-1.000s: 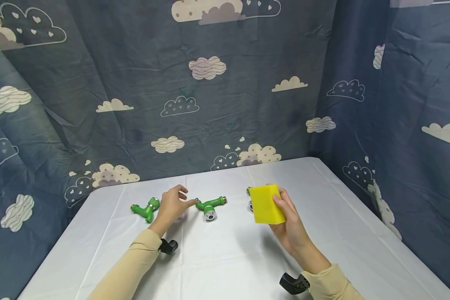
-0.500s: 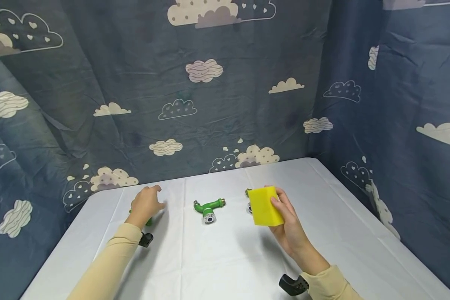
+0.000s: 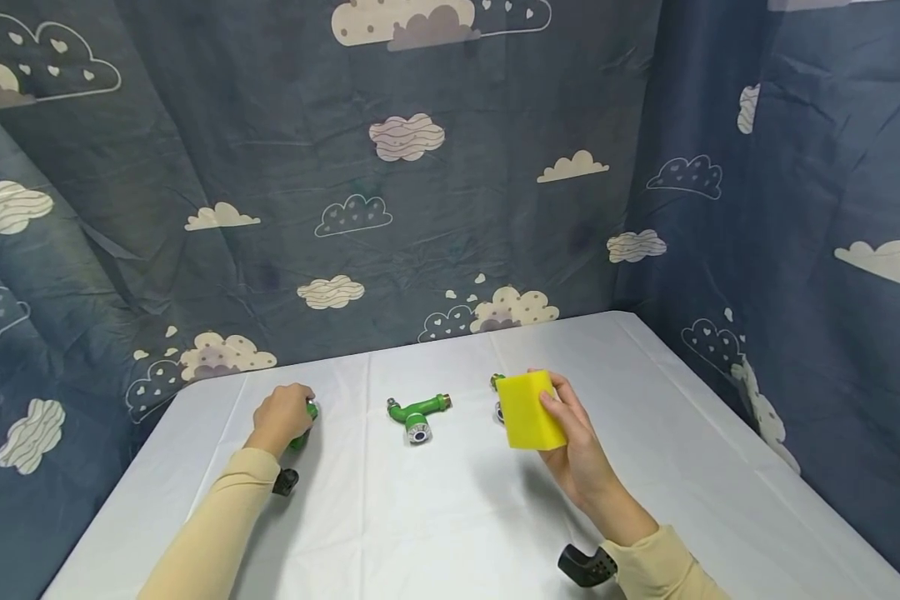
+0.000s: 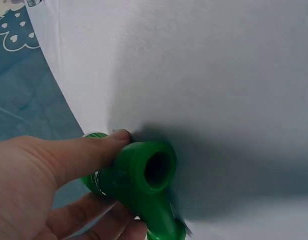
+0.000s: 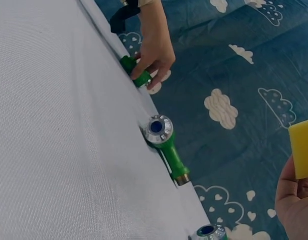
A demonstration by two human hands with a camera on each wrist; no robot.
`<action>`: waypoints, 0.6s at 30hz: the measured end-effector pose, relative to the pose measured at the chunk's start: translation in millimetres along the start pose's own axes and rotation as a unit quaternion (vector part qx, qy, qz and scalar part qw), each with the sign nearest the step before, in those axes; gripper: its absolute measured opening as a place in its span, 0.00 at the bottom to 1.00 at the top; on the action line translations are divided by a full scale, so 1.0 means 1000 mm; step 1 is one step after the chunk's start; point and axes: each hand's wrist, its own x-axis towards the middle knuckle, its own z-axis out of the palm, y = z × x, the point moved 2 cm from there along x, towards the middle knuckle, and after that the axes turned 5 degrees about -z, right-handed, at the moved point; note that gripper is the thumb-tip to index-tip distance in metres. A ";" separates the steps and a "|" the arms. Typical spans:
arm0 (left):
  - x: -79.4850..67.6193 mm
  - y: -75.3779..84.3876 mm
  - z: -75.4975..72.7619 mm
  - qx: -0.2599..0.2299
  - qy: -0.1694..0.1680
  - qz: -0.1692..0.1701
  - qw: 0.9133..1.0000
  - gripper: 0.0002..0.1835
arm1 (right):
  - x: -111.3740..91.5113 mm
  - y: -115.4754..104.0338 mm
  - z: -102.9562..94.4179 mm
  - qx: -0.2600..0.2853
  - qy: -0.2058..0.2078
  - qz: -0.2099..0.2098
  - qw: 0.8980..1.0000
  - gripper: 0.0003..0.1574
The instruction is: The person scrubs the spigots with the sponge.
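My left hand is at the left of the white table, gripping a green tap. In the left wrist view the thumb lies along the top of the tap and the other fingers are under it, with its round open end facing the camera. My right hand holds a yellow sponge-like block upright above the table, thumb on its near side. Between the hands lies a second green tap with a silver-rimmed end. Behind the block a third tap is mostly hidden; its silver-rimmed end shows in the right wrist view.
A white cloth covers the table. Dark blue curtains with cloud prints hang behind it and along both sides. A black wrist camera sits below the right sleeve, and another by the left wrist.
My left hand has moved left, away from the middle tap, and has come down onto the left tap, its fingers now gripping it. The right hand stays in place with the yellow block.
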 end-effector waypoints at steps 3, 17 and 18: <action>0.001 -0.001 0.000 0.000 0.005 0.006 1.000 0.27 | 0.001 -0.001 -0.001 0.000 -0.001 0.001 1.000 0.17; -0.040 0.050 -0.031 -0.404 -0.006 0.098 0.909 0.26 | -0.001 0.001 0.002 -0.112 0.019 -0.081 0.990 0.18; -0.047 0.057 -0.031 -0.447 -0.026 0.110 0.887 0.26 | -0.002 0.002 0.004 -0.132 0.017 -0.102 0.986 0.19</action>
